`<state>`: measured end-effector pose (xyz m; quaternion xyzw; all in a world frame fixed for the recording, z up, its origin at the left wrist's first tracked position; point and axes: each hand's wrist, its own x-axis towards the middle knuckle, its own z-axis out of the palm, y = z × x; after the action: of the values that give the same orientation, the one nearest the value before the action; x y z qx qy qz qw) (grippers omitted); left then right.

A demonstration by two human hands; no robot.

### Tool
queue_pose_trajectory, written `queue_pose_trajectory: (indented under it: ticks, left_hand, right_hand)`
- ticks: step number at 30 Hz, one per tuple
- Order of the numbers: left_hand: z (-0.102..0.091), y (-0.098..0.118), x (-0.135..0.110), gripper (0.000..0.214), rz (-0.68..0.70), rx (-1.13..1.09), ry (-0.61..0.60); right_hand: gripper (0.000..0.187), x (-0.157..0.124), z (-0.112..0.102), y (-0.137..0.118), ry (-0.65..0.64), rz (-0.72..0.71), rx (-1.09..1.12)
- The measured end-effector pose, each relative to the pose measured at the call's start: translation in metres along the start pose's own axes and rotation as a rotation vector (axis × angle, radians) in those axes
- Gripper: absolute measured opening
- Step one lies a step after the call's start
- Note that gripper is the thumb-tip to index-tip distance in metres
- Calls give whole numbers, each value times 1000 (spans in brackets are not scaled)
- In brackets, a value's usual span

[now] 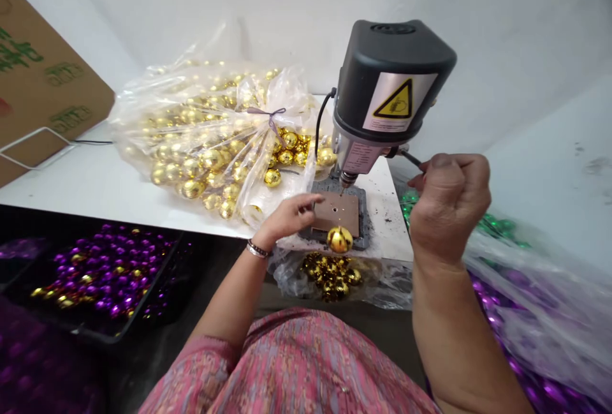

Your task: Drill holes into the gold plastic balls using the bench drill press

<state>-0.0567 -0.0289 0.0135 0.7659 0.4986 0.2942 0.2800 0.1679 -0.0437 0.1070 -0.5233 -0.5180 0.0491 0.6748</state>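
My right hand is wrapped around the feed lever of a black bench drill press. Beside the drill's brown base board is my left hand, its fingers apart and nothing held in them. A shiny gold ball is at the front edge of the board, apart from my left fingers; whether it rests there or is falling I cannot tell. The drill chuck points down above the board. Below the table edge, a clear plastic bag holds several gold balls.
A tied clear bag of gold balls lies on the white table, a loose gold ball near it. A cardboard box stands left. Purple balls fill a dark crate below; green balls and purple ones are at right.
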Motion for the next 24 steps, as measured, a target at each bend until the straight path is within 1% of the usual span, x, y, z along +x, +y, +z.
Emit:
queue_pose_trajectory:
  ticks: [3,4,5,6,8,11,13,16,18,20,21,22,24]
  left_hand:
    - [-19,-15,20,47,-269,243,324]
    - [-25,-20,27,49,-345,321,384]
    - [-29,-26,33,50,-412,384,408]
    - [-33,-31,38,52,-468,429,399]
    - [-36,-40,45,55,-546,472,333]
    - [-33,-52,48,57,-592,475,254]
    - [-29,-58,48,58,-569,457,252]
    - [-27,-57,47,53,-469,393,305]
    - [-29,-48,41,50,-386,312,353]
    - [-32,-33,32,52,-298,188,372]
    - [-33,-25,25,55,-253,110,357]
    - [-32,-16,19,60,-201,18,316]
    - [-26,-1,8,66,-111,-158,153]
  right_hand:
    - [33,-1,-1,4,-6,-17,-9]
    - [32,0,-1,5,-13,-23,-5]
    - [32,0,-2,6,-23,-28,-1]
    - [32,0,-2,7,-33,-32,1]
    - [31,-1,-3,8,-52,-38,-1]
    - [30,-2,-3,10,-49,-53,3]
    - [30,-3,-3,11,-42,-62,6]
    - [28,-4,-2,11,-37,-67,-12]
    - [28,-4,-2,11,-34,-75,-14]
    - [29,-5,-1,12,-32,-77,0]
    - [31,-5,-1,13,-32,-74,11]
    - [33,-5,0,14,-30,-71,23]
    - [35,-6,1,15,-24,-69,42]
